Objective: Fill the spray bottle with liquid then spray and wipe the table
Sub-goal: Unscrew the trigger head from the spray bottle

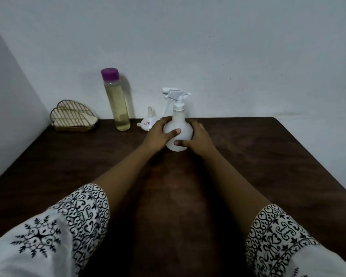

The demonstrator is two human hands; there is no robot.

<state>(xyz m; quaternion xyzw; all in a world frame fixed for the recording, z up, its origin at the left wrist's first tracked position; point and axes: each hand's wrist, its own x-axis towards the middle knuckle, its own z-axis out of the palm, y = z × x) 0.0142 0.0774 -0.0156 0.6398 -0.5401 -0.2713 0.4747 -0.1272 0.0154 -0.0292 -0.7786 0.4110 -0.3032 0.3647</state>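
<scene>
Head view. Both hands cupped round the round belly of a white spray bottle (178,134) standing upright on the dark wooden desk (268,156), a little way in from the middle of the far edge. Left hand (160,134) wrapped on the left flank, thumb laid across the front; right hand (196,139) wrapped on the right flank, thumb pressed lower on the front. Both grips closed snugly on the bottle body, fingers curling behind and out of sight.

Long axis of the bottle vertical, neck and white trigger head (176,94) pointing straight up above the two hands, nozzle turned toward the left. Trigger head apparently seated on the neck, so judged: unscrewing to come first, needing one hand to climb from belly to collar while the other steadies. Neither hand clearly nearer the collar; both equally low.

Bottle translucent white, matte, bulbous at the base and narrowing to a slim neck; liquid level inside not readable.

Small white funnel (148,121) lying just left of the bottle, behind the left hand. Tall clear bottle (118,102) of pale yellow liquid with purple cap further left, near the far edge. Wire holder (72,114) with a cloth in the far left corner.
</scene>
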